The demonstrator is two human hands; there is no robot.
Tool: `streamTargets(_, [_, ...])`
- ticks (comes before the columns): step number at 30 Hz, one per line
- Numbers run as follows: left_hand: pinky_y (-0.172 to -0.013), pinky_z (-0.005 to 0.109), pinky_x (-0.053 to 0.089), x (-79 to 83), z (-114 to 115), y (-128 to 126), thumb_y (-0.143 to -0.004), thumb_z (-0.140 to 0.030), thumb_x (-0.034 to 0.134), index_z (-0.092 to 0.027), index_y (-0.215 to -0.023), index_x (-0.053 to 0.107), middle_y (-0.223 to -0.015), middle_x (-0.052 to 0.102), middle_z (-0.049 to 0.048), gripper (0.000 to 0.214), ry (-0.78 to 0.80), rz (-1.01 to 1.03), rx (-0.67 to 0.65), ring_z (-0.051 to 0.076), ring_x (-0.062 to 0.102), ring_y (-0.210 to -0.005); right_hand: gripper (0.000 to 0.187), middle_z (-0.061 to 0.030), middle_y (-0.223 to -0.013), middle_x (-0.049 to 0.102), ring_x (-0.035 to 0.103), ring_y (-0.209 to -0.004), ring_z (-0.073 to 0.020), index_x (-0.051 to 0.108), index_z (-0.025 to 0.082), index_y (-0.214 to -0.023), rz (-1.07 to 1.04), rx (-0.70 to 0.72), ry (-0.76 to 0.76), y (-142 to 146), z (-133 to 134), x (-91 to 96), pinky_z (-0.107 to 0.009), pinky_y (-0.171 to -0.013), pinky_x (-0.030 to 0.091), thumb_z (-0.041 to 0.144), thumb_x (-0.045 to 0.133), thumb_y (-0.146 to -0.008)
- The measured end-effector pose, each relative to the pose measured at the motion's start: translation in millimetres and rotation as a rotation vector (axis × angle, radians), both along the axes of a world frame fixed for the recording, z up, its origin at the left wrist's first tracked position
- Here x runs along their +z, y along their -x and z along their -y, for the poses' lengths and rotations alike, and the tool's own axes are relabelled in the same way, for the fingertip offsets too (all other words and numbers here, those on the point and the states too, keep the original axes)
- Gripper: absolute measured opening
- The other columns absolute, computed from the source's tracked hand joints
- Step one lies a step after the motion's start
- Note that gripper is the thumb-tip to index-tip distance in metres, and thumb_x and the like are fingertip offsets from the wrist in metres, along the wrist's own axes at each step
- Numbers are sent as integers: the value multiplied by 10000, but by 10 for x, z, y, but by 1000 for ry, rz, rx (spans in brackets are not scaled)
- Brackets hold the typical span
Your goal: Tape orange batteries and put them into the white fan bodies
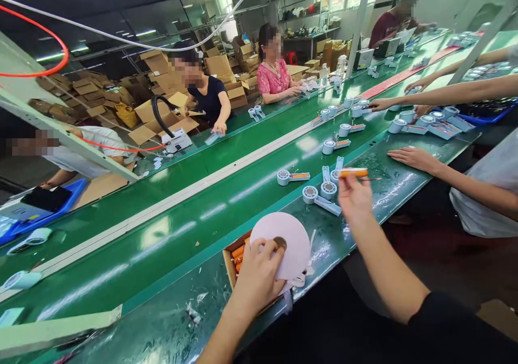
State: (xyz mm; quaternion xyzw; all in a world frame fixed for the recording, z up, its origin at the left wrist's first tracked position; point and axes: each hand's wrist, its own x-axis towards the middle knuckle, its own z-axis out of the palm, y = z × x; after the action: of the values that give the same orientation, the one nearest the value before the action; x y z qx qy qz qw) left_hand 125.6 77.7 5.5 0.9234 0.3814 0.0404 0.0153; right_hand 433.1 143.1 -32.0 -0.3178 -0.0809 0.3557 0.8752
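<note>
My left hand [259, 272] grips a wide, flat roll of white tape [289, 231], its fingers at the brown core. Beneath the roll is a cardboard box [230, 269] holding orange cylindrical batteries [238, 253], partly hidden by hand and roll. My right hand [356, 196] is raised over the bench edge and pinches an orange battery [354, 173] between thumb and fingers; a thin wire sticks out to the right. Just left of that hand lie several white handheld fan bodies [327, 191] with round heads and open handles.
A green conveyor belt [182, 229] runs diagonally past the bench, carrying more fan bodies [293, 177]. At right, a co-worker's hand [415, 159] rests flat on the bench, and other arms reach over the belt. Several people sit opposite. Plastic scraps [193, 312] lie at lower left.
</note>
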Motion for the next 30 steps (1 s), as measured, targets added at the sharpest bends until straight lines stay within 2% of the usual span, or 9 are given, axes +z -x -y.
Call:
streamTargets(3, [-1096,510,426,54,-221,177,-718,-361,854,-253,-1324,621,-1320,616,91,658,91,4,17,335,469,-1262,475,17,-1041,722,719,-1013,-112,620,238,-1009,14,1,17,-388,157,-160,-231,-961,582,233,946,-664])
streamTargets(7, [-1121,531,396,258,-663,91,-591,-585,918,-314,-1254,661,-1349,614,50,761,225,19,-65,341,452,-1313,509,-8,-1057,746,744,-992,-135,643,228,-1034,-5,70,140,-470,654,-568,-222,-889,619,241,965,-639])
streamTargets(10, [-1110,457,416,337,-1040,-450,-847,-547,751,-280,-1121,703,-1222,664,42,386,200,58,-165,257,535,-1207,502,0,-1007,747,747,-924,-118,657,218,-1010,-35,-17,196,-515,858,-768,-201,-861,621,254,974,-622])
streamTargets(12, [-1107,442,427,260,-1296,-944,-976,-449,609,-255,-1169,695,-1284,648,72,286,152,49,-239,248,531,-1226,497,-4,-1006,742,747,-921,-120,665,214,-1010,-31,-69,200,-593,869,-782,-210,-871,622,244,971,-619])
streamTargets(16, [-1089,467,468,-104,-1716,-1731,-883,-328,733,-285,-1131,736,-1461,563,66,252,138,-53,-408,314,426,-1382,482,-4,-1031,738,743,-985,-133,661,230,-1027,13,-192,128,-750,785,-586,-244,-927,614,241,954,-644])
streamTargets(19, [-1011,421,539,-310,-1917,-1936,-871,-207,703,-269,-984,774,-1451,570,69,147,126,-127,-503,296,484,-1337,484,-15,-1073,742,742,-1014,-152,648,238,-1039,71,-236,97,-798,776,-431,-270,-929,619,272,950,-662])
streamTargets(24, [-1030,399,538,-291,-2194,-1598,-860,-69,609,-245,-997,766,-1465,557,72,272,76,-164,-492,274,498,-1337,497,-16,-1071,758,747,-1013,-164,649,246,-1041,62,-231,134,-731,867,-465,-266,-887,637,295,958,-654])
streamTargets(27, [-1065,421,508,-226,-2357,-1063,-889,-29,543,-217,-1088,726,-1363,622,95,330,66,-196,-374,251,517,-1315,496,-31,-1064,761,754,-991,-177,663,239,-1023,65,-186,146,-641,833,-543,-262,-852,647,276,968,-633])
streamTargets(30, [-1023,469,521,-257,-2491,-480,-920,-77,584,-160,-1071,701,-1236,665,108,208,79,-245,-196,269,555,-1268,573,-55,-1070,768,766,-947,-200,650,242,-1107,103,-8,141,-472,570,-514,-282,-796,653,286,969,-633])
